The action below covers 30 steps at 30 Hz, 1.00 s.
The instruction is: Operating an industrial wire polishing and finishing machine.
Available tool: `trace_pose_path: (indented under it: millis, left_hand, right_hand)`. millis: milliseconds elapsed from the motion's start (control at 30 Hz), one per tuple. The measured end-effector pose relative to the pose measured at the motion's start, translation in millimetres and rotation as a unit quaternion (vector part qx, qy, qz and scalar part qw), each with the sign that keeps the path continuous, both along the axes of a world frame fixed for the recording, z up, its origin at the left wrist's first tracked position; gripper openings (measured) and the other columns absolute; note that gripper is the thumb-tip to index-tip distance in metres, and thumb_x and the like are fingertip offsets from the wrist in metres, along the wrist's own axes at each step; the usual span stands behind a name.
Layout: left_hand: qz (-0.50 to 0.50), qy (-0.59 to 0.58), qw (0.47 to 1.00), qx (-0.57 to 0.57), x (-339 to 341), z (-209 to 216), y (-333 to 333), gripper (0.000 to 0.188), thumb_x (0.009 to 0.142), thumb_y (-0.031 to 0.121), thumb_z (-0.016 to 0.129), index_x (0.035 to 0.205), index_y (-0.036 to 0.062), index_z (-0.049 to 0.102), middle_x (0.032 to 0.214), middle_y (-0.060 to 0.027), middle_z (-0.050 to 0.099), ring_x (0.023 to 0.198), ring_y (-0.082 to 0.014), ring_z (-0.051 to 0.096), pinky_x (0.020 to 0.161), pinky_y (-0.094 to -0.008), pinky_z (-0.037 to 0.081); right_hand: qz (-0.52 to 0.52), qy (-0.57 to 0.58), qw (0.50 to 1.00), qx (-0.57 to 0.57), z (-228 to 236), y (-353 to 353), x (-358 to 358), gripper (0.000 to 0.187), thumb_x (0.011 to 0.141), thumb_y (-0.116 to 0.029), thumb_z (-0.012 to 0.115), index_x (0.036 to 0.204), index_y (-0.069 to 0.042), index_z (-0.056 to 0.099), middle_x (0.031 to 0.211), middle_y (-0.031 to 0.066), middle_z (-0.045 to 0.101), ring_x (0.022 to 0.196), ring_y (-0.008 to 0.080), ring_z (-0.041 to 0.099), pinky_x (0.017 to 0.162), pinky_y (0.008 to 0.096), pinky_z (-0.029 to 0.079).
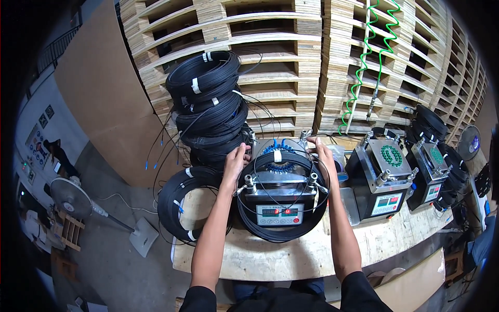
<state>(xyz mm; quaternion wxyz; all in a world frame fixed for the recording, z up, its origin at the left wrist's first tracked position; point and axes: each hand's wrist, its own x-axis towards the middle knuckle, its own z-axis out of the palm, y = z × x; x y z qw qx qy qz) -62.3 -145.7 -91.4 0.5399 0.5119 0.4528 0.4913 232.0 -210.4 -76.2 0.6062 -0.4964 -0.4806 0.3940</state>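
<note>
Black cable coil point(281, 235), 1: likely springy, weighty; hold at 10 and 2 o'clock. Left hand point(236, 162), right hand point(325, 157): half-curled, grip unclear.

The backs of our left hand point(234, 164) and right hand point(326, 158) are hiding whether our fingers are gripping the black cable coil point(280, 235). Between them, the coil is covering parts of the machine point(291, 198). Beyond them, the upper edge is cutting the pallets point(309, 26); far left of them, we are finding wall markings point(36, 143) too small to read.
</note>
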Motion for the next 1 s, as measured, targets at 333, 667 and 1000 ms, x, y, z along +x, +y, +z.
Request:
trace_pose_path:
  millis: [333,667,1000]
  left_hand:
    - [-0.007,-0.027,1.0,0.002,5.9,4.3,-1.7,0.047,0.105,0.044,0.051,0.123,0.0023,0.066,0.083,-0.0024,0.062,0.068,-0.0068,0.053,0.063,-0.0219,0.045]
    - [-0.008,0.008,1.0,0.003,3.8,1.9,0.0,0.046,0.105,0.043,0.052,0.12,0.0025,0.067,0.078,-0.001,0.06,0.065,-0.0056,0.05,0.061,-0.0216,0.04]
    - [-0.002,-0.035,0.999,-0.01,7.0,5.8,-3.3,0.047,0.105,0.044,0.051,0.124,0.0034,0.065,0.078,-0.0016,0.061,0.066,-0.0064,0.055,0.059,-0.0211,0.042]
  right_hand:
    - [-0.01,-0.01,1.0,0.001,2.0,-1.2,2.7,0.052,0.106,-0.048,0.045,0.128,-0.006,0.065,0.081,0.0009,0.061,0.063,0.0049,0.047,0.055,0.0195,0.036]
    - [-0.011,-0.003,1.0,0.002,2.2,-1.2,-0.1,0.05,0.107,-0.045,0.046,0.13,-0.004,0.065,0.081,0.0009,0.06,0.062,0.0045,0.045,0.056,0.02,0.037]
    - [-0.01,0.019,1.0,0.011,2.6,-1.6,-1.6,0.048,0.106,-0.043,0.049,0.129,-0.004,0.064,0.078,0.0011,0.058,0.06,0.0043,0.044,0.053,0.0196,0.034]
